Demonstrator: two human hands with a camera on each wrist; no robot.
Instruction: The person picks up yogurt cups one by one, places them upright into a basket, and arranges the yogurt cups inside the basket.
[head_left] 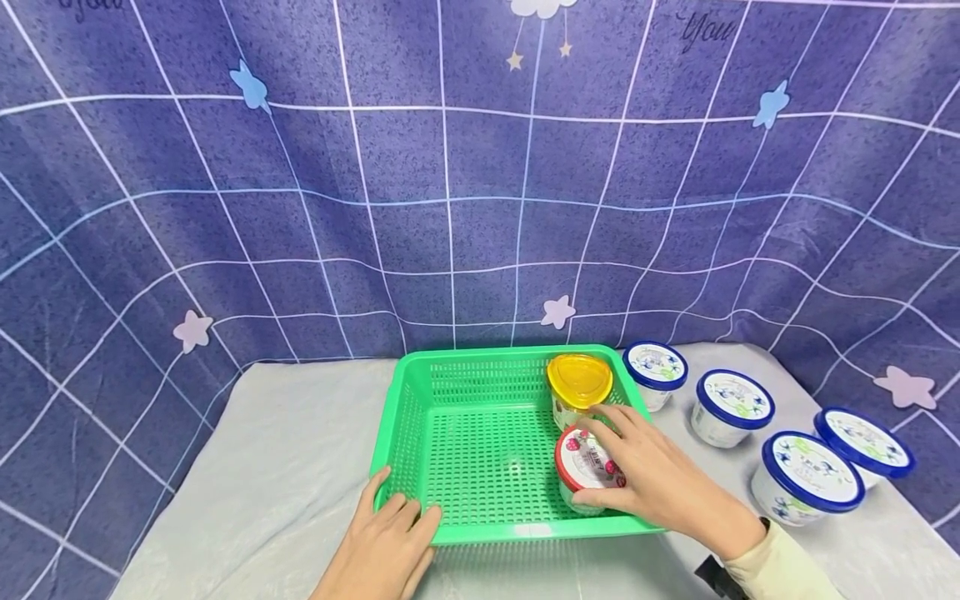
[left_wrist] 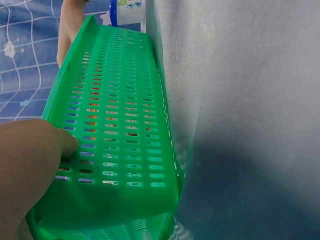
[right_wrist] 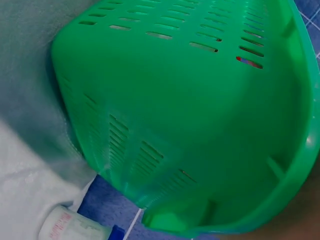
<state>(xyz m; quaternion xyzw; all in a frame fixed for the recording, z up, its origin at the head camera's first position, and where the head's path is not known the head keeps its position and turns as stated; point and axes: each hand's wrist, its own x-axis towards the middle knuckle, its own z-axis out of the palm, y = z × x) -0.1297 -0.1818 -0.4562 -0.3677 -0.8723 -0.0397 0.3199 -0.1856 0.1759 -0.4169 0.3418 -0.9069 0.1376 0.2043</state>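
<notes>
A green plastic basket [head_left: 480,462] with slotted walls sits on the table. My left hand [head_left: 392,533] grips its near left corner, fingers over the rim; in the left wrist view the thumb [left_wrist: 67,142] presses the outer wall. Inside, at the near right, is a round tub with a red lid and strawberry print [head_left: 583,460]. My right hand [head_left: 648,471] holds this tub from above, thumb at the near side and fingers at the far side. Behind it, in the far right corner, stands a tub with a yellow lid [head_left: 579,379]. The right wrist view shows mostly the basket's outer wall [right_wrist: 165,95].
Several white tubs with blue lids stand right of the basket: one by its far corner [head_left: 656,367], another farther right [head_left: 733,398], and a pair close together [head_left: 812,471]. A grey-white cloth [head_left: 285,467] covers the table. Behind hangs a blue grid-patterned curtain [head_left: 480,233].
</notes>
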